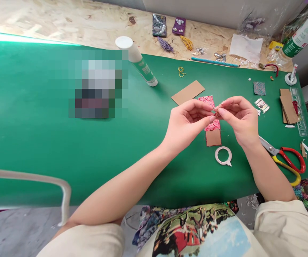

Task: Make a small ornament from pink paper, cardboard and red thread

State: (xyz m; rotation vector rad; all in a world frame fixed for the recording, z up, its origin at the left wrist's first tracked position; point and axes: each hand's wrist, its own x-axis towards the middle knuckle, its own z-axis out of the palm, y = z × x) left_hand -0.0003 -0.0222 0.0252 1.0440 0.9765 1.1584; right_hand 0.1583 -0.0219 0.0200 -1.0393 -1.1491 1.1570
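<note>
2 hands pinching sm. item, pink fabric below

We are counting two hands, one left hand and one right hand, with one small brownish item. We are distinguishing two beaded panels, one grey panel and one purple panel, and two tassels, one purple tassel and one yellow tassel. We are recording one glue bottle, one larger bottle, one pencil, one tape roll, one pair of scissors, one ruler and one white sheet. Among brown cards, we are noting one bare card, one red-edged card and at least two in one stack.
</note>
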